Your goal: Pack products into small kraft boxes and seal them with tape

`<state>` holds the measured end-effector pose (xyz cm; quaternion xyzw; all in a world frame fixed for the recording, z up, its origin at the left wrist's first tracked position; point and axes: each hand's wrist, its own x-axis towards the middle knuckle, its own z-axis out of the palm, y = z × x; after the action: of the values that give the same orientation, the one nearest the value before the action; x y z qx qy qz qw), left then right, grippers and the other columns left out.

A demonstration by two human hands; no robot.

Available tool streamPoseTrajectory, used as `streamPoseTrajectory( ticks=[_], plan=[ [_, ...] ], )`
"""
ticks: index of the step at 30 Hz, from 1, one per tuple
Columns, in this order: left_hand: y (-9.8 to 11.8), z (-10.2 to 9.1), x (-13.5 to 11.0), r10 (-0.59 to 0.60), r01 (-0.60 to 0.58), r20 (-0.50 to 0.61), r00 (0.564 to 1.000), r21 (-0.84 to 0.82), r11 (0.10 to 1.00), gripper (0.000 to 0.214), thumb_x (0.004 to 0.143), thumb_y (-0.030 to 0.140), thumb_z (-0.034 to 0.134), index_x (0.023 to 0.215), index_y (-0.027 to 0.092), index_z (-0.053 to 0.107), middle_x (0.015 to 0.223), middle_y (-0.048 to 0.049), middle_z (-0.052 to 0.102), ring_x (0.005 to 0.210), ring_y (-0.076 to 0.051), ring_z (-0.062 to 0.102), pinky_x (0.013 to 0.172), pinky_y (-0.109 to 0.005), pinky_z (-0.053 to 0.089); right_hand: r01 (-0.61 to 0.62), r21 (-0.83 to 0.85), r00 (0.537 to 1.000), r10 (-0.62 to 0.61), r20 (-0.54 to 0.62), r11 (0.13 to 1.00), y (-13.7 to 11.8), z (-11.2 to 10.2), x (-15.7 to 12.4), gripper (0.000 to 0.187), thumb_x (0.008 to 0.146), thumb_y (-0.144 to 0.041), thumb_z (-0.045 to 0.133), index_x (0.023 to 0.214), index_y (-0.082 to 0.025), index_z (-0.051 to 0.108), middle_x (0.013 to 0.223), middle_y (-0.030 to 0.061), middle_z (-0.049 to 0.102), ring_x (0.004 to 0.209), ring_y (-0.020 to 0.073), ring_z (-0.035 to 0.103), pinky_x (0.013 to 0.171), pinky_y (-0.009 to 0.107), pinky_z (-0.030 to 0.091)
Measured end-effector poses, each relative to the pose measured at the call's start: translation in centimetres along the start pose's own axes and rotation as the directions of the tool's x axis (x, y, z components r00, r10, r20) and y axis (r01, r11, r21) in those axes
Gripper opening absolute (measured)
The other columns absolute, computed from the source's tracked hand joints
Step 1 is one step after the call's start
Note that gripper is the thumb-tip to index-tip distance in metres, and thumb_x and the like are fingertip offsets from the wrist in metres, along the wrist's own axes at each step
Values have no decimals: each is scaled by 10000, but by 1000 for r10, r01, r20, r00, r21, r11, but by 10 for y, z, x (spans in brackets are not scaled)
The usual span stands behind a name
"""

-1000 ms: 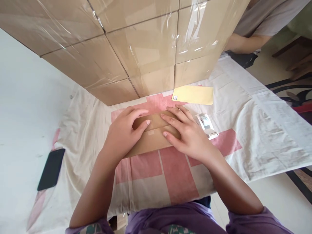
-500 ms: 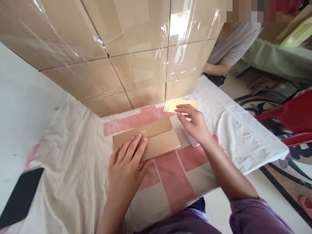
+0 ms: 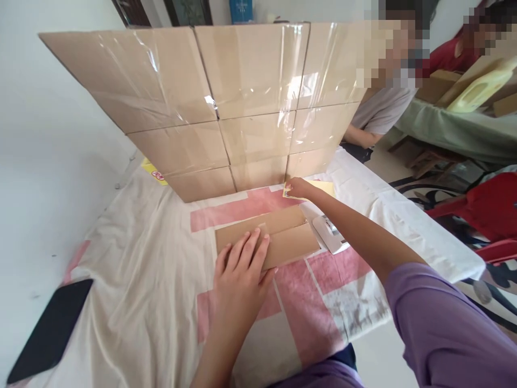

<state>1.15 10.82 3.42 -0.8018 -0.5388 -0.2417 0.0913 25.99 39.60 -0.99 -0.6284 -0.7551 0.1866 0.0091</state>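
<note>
A flat brown cardboard package (image 3: pixel 283 240) lies on the pink-and-cream cloth (image 3: pixel 141 280) in front of me. My left hand (image 3: pixel 240 269) rests flat on its left half, fingers stretched out. My right hand (image 3: pixel 298 188) reaches forward past the package and closes its fingers on the near left corner of a yellow envelope (image 3: pixel 321 187), which lies at the foot of the cardboard wall. A white tape dispenser (image 3: pixel 329 233) sits just right of the package, under my right forearm.
A tall wall of taped cardboard boxes (image 3: pixel 226 102) stands across the back. A black phone (image 3: pixel 50 328) lies at the cloth's left edge. A yellow packet (image 3: pixel 153 170) peeks out behind the boxes. Another person in a grey shirt (image 3: pixel 382 110) sits at the far right, near red chairs (image 3: pixel 488 207).
My right hand left the package, reached forward and took hold of the yellow envelope's corner. My left hand stayed pressed on the package. My view lifted, showing more of the room.
</note>
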Motion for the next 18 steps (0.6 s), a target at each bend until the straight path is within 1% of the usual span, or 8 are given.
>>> streamPoseTrajectory(
  ticks=[3, 7, 10, 12, 14, 15, 16, 18],
  plan=[
    [1, 0, 0, -25, 25, 1, 1000, -11, 1000, 481, 1001, 396, 580, 1468, 279, 565, 1547, -34, 543, 1377, -280, 572, 1115, -492, 410, -2, -28, 1000, 2, -16, 1000, -1, 7, 4, 374, 821, -177, 708, 1192, -132, 705, 1281, 147, 697, 1160, 261, 641, 940, 273, 481],
    [4, 2, -5, -34, 34, -3, 999, -15, 999, 466, 1015, 397, 546, 1464, 274, 568, 1590, -12, 487, 1415, -256, 536, 1120, -490, 437, -12, -51, 999, 10, -47, 999, -3, 9, 5, 294, 813, -179, 683, 1100, -127, 723, 1166, 157, 732, 1057, 261, 670, 887, 296, 486],
    [6, 9, -6, -26, 24, -89, 996, -27, 999, 456, 1019, 416, 526, 1446, 265, 583, 1594, 7, 486, 1408, -235, 538, 1102, -474, 464, -11, -49, 997, 7, -74, 999, -9, 7, 4, 217, 777, -173, 689, 987, -140, 733, 1085, 155, 749, 996, 268, 682, 852, 306, 493],
    [7, 14, -5, -27, 19, -151, 988, -52, 998, 454, 1008, 412, 539, 1424, 240, 601, 1576, -11, 514, 1388, -236, 551, 1091, -472, 477, -8, -38, 996, 5, -89, 999, -17, 4, 0, 167, 748, -191, 702, 910, -158, 729, 1011, 146, 757, 943, 275, 687, 823, 321, 503],
    [5, 17, -4, -41, 18, -208, 977, -112, 994, 439, 998, 389, 558, 1397, 214, 618, 1540, -33, 562, 1364, -239, 567, 1095, -469, 477, 9, -16, 994, -11, -107, 1000, -25, 2, -6, 139, 756, -247, 691, 872, -174, 720, 986, 138, 756, 913, 276, 690, 816, 340, 519],
    [1, 16, -5, -39, 0, -240, 970, -160, 987, 416, 994, 367, 567, 1375, 211, 629, 1515, -36, 589, 1352, -235, 575, 1105, -464, 472, 24, -8, 992, -25, -120, 1000, -29, 1, -10, 153, 787, -295, 664, 877, -182, 717, 1003, 134, 754, 916, 271, 692, 827, 347, 528],
    [-4, 13, -8, -34, -30, -274, 961, -227, 974, 380, 989, 340, 578, 1344, 221, 644, 1485, -32, 618, 1342, -226, 583, 1117, -454, 466, 49, 18, 990, -46, -136, 999, -32, 0, -15, 198, 827, -353, 624, 894, -190, 715, 1028, 130, 752, 927, 265, 696, 842, 353, 538],
    [-24, 3, -19, -57, -103, -361, 931, -409, 907, 294, 961, 297, 613, 1244, 250, 679, 1379, -27, 693, 1300, -212, 611, 1109, -422, 479, 117, 155, 980, -89, -177, 981, -34, -2, -29, 346, 906, -499, 525, 927, -209, 714, 1050, 124, 750, 945, 257, 706, 855, 363, 559]
  ],
)
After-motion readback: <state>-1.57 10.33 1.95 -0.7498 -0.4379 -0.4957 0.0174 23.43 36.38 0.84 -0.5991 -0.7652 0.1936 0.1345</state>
